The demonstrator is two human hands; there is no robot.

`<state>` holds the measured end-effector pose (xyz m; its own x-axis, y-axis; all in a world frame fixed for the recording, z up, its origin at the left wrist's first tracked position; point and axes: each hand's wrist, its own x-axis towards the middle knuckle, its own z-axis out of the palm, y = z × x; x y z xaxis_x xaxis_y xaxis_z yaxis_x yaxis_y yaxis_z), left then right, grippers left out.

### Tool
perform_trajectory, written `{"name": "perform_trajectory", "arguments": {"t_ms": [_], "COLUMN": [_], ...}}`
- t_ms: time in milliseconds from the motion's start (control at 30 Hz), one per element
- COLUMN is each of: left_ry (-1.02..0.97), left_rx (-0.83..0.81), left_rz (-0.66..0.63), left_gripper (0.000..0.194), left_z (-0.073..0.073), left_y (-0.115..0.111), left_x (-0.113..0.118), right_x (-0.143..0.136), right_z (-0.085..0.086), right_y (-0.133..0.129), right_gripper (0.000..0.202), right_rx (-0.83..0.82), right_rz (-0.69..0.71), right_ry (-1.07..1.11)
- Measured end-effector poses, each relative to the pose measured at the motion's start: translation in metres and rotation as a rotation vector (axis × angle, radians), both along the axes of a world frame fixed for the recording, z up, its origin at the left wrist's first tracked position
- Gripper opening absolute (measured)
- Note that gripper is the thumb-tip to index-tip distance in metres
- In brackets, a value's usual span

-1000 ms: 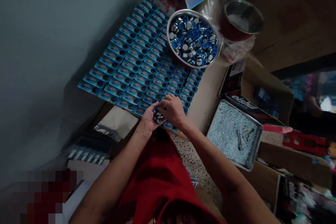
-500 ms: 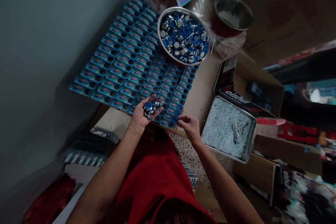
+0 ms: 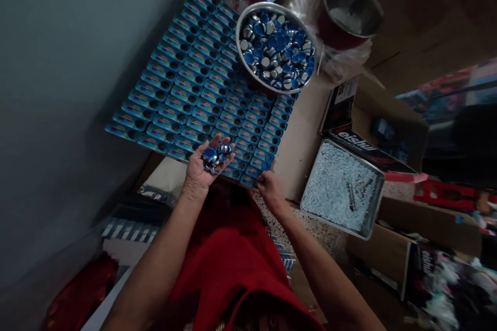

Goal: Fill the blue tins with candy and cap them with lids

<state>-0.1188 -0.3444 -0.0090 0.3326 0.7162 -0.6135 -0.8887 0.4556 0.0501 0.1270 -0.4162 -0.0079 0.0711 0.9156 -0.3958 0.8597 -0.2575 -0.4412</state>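
Note:
Palm up, my left hand [image 3: 197,175] cups a small heap of blue and silver caps [image 3: 216,158] over the near edge of the board. My right hand [image 3: 271,189] is closed in a pinch at the front right corner of the rows, right beside the nearest blue pack [image 3: 248,180]. Its fingertips hide whatever they hold. Rows of blue printed packs [image 3: 171,111], each with a dark round recess, cover the board. A steel bowl [image 3: 241,16] full of the same kind of caps rests over the far right part of the rows.
To the right, a metal tray [image 3: 333,225] holds pale pellets and a few dark metal pieces. Behind it is an open cardboard box [image 3: 363,147]. A second bowl [image 3: 325,23] sits on clear plastic at the back. A wall [image 3: 58,62] borders the left side.
My right hand has shifted slightly left and nearer to me, from the second-nearest pack to the corner one. My left hand, still holding the caps, has moved a little left. The view has shifted slightly.

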Motion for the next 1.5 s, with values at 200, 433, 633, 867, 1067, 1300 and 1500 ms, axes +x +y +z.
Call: {"name": "perform_trajectory", "arguments": {"t_ms": [200,433,633,867,1067,1300,1500], "left_ry": [-0.012,-0.081,0.035,-0.013,-0.014,0.021,-0.007], "left_rx": [0.019,0.085,0.06,-0.002,0.063,0.028,0.011], "left_rz": [0.062,0.115,0.2,0.24,0.221,0.221,0.242], "left_gripper": [0.033,0.033,0.035,0.029,0.028,0.035,0.04], "left_z": [-0.01,-0.006,0.002,-0.009,0.0,-0.003,-0.011], "left_y": [-0.001,-0.004,-0.006,0.004,0.012,-0.011,-0.013], "left_x": [0.002,0.008,0.021,0.032,0.013,-0.005,-0.011], "right_x": [0.004,-0.023,-0.1,-0.075,-0.038,-0.07,-0.077], "right_z": [0.003,0.034,0.04,0.024,0.011,0.003,0.008], "right_y": [0.022,0.035,0.042,0.05,0.037,0.051,0.074], "right_gripper": [0.016,0.012,0.017,0.022,0.019,0.005,0.015], "right_rx": [-0.126,-0.054,0.218,0.142,0.046,-0.064,-0.218], "right_rz": [-0.019,0.191,0.222,0.122,0.189,0.275,0.328], "right_ry": [-0.164,-0.135,0.309,0.369,0.088,-0.22,-0.364]}}
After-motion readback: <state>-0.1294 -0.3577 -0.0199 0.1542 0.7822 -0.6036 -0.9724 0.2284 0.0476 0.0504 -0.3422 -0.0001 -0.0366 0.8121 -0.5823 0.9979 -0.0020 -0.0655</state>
